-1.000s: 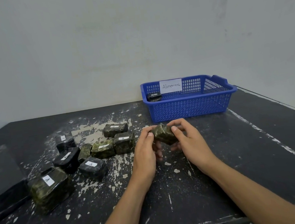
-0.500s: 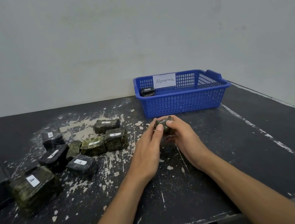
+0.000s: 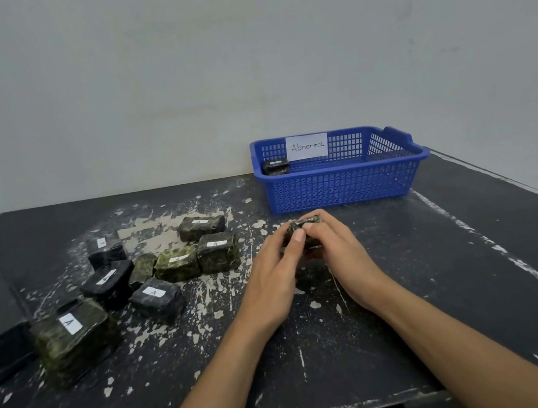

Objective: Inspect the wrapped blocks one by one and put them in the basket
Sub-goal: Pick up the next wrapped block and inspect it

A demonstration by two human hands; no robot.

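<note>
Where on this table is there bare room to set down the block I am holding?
Free: the table right of the right hand, out to its right edge, nearer than the basket; also between the forearms. Crowded: the wrapped blocks left of the left hand.

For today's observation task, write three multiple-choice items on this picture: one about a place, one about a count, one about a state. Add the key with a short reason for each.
1. Where does the basket stand?
A. At the table's far edge
B. At its near edge
C. On the floor

2. How many blocks show inside it?
A. None
B. One
C. Four

3. How is the block being inspected held?
A. By one hand only
B. It lies untouched
C. By both hands

Key: 1 A, it sits at the far edge by the wall; 2 B, a single dark block lies in its left corner; 3 C, the left hand and right hand both grip it.
</note>
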